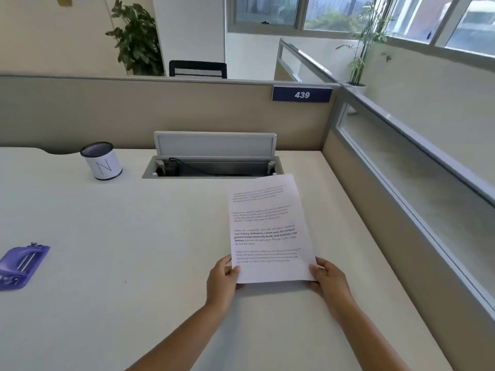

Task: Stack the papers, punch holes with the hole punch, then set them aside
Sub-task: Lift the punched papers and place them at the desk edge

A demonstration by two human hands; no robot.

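Observation:
White printed papers (269, 231) are held over the right part of the desk, their top edge pointing away from me. My left hand (223, 279) grips the bottom left corner, thumb on top. At the bottom right corner my right hand (328, 279) grips the sheets. I cannot tell how many sheets there are. A purple hole punch (20, 265) lies at the far left edge of the desk, well apart from both hands.
A mesh pen cup (101, 160) with a white label stands at the back left. An open cable hatch (214, 159) sits in the white desk (134, 250) behind the papers. Beige partitions (375, 210) close off the back and right sides.

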